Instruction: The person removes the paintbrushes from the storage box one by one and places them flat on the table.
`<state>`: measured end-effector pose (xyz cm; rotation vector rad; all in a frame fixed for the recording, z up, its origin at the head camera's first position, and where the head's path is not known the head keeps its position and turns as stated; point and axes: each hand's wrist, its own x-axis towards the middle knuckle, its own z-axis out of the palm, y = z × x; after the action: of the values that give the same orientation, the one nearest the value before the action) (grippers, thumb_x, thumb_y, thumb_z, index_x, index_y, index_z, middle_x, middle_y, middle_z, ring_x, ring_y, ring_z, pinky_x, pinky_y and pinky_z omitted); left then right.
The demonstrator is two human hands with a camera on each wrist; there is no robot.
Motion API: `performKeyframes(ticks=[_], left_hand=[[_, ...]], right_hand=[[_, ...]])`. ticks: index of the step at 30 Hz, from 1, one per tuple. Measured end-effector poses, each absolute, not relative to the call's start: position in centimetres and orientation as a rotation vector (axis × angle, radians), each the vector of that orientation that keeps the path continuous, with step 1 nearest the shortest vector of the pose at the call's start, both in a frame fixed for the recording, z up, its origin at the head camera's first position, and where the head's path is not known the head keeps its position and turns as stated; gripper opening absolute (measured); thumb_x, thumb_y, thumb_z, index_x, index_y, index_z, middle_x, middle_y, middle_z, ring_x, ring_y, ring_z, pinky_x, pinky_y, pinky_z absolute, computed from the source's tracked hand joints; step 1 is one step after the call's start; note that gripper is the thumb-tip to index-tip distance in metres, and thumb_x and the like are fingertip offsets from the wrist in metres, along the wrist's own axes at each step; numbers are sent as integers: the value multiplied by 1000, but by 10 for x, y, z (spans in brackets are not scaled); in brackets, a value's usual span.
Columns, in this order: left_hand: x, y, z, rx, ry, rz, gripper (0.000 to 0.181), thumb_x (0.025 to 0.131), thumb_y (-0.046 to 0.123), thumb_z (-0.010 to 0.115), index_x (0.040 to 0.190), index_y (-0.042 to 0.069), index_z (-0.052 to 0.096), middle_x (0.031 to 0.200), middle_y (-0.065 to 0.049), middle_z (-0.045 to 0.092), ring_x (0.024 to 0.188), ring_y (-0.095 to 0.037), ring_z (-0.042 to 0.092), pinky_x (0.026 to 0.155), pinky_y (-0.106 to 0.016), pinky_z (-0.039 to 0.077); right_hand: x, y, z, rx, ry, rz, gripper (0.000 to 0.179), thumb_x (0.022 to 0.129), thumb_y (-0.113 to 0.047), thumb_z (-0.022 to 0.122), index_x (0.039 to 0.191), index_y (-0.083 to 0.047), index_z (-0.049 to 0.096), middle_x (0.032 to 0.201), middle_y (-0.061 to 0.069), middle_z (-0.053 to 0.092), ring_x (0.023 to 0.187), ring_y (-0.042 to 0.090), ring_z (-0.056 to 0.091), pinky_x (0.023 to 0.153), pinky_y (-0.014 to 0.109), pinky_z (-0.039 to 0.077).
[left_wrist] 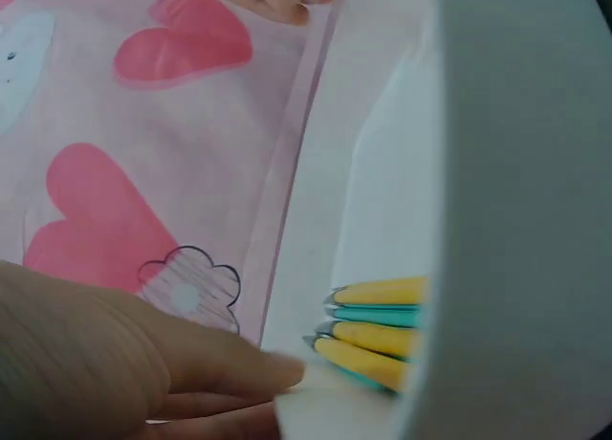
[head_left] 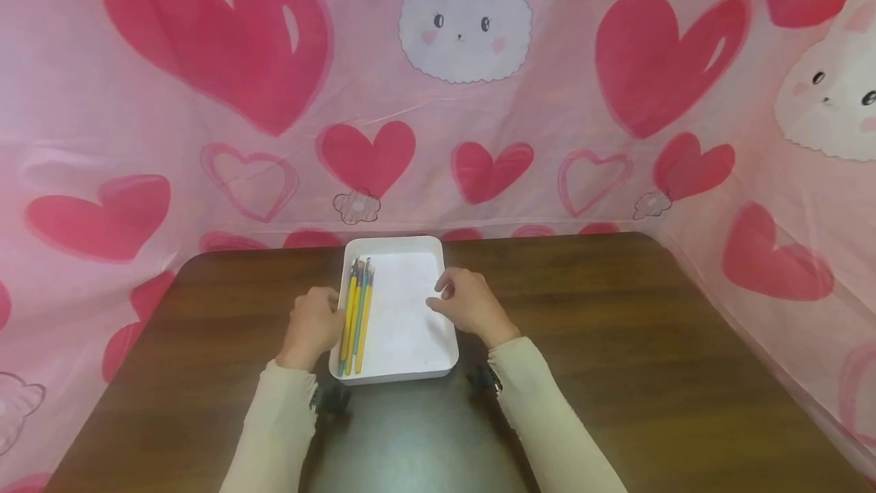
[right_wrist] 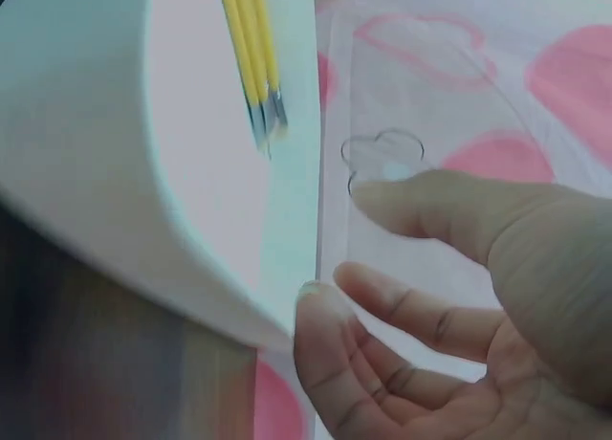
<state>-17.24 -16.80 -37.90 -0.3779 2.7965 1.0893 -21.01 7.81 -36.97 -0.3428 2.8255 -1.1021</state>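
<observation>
Several paintbrushes (head_left: 359,318) with yellow and teal handles lie side by side along the left side of a white tray (head_left: 404,310), bristles toward the far end. The left hand (head_left: 314,326) grips the tray's left wall; in the left wrist view its thumb (left_wrist: 273,371) is at the rim and the other fingers pass behind the wall. Beside the right rim is the right hand (head_left: 472,306), its thumb (right_wrist: 402,206) and fingers spread apart with nothing between them. Its fingertips are close to the rim; whether they touch is unclear.
The tray stands on a dark brown wooden table (head_left: 616,341), its far end near the back edge. A pink curtain (head_left: 424,105) printed with hearts and rabbits hangs behind and at both sides. Dark straps or devices (head_left: 483,378) sit at both wrists.
</observation>
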Motion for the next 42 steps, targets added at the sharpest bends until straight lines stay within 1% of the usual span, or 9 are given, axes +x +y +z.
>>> performKeyframes(ticks=[2, 7, 12, 21, 29, 34, 39, 42], left_hand=[[-172, -169, -378, -367, 2783, 1074, 41, 99, 11, 60, 135, -8, 56, 126, -29, 64, 104, -39, 64, 93, -56, 58], [-171, -168, -377, -382, 2761, 1091, 39, 98, 10, 62, 132, -8, 59, 123, -27, 65, 101, -37, 65, 91, -53, 60], [-172, -167, -380, -399, 2777, 1136, 38, 98, 9, 61, 132, -8, 59, 126, -27, 65, 105, -38, 66, 97, -57, 57], [-177, -166, -383, -392, 2793, 1156, 35, 99, 7, 59, 129, -9, 61, 122, -29, 67, 101, -37, 68, 93, -56, 58], [-173, -170, -378, -350, 2779, 1149, 37, 98, 10, 61, 130, -8, 61, 124, -28, 67, 104, -39, 69, 93, -55, 59], [-170, -175, -374, -313, 2760, 1119, 40, 95, 13, 67, 130, -6, 61, 123, -27, 67, 100, -36, 70, 90, -54, 61], [-172, -176, -374, -271, 2754, 1097, 40, 94, 11, 69, 129, -7, 61, 121, -27, 68, 96, -34, 70, 89, -53, 61], [-173, -177, -375, -253, 2759, 1099, 40, 94, 10, 68, 129, -7, 62, 121, -27, 68, 95, -34, 71, 90, -53, 61]], right_hand=[[-209, 71, -371, -311, 2815, -1121, 24, 89, -23, 77, 103, -4, 70, 89, 10, 67, 77, 21, 61, 63, 31, 55], [-207, 55, -373, -228, 2754, -1146, 25, 89, -24, 78, 103, -4, 70, 90, 10, 67, 78, 21, 61, 65, 32, 56], [-206, 40, -372, -178, 2721, -1152, 25, 88, -24, 79, 102, -5, 71, 91, 9, 66, 79, 21, 61, 67, 33, 55], [-204, 17, -375, -155, 2670, -1224, 23, 86, -21, 80, 96, -4, 69, 75, 7, 69, 65, 16, 65, 58, 28, 49], [-204, -5, -378, -94, 2635, -1225, 23, 86, -21, 81, 96, -5, 69, 74, 4, 70, 62, 13, 66, 56, 24, 49], [-204, -15, -381, -63, 2615, -1226, 24, 86, -21, 82, 98, -4, 69, 78, 4, 67, 65, 14, 65, 57, 25, 49], [-204, -25, -387, -62, 2631, -1195, 25, 86, -21, 81, 98, -5, 67, 87, 5, 64, 76, 18, 61, 66, 29, 52], [-203, -29, -392, -80, 2651, -1167, 25, 86, -20, 81, 99, -4, 67, 89, 5, 63, 79, 19, 59, 70, 30, 52]])
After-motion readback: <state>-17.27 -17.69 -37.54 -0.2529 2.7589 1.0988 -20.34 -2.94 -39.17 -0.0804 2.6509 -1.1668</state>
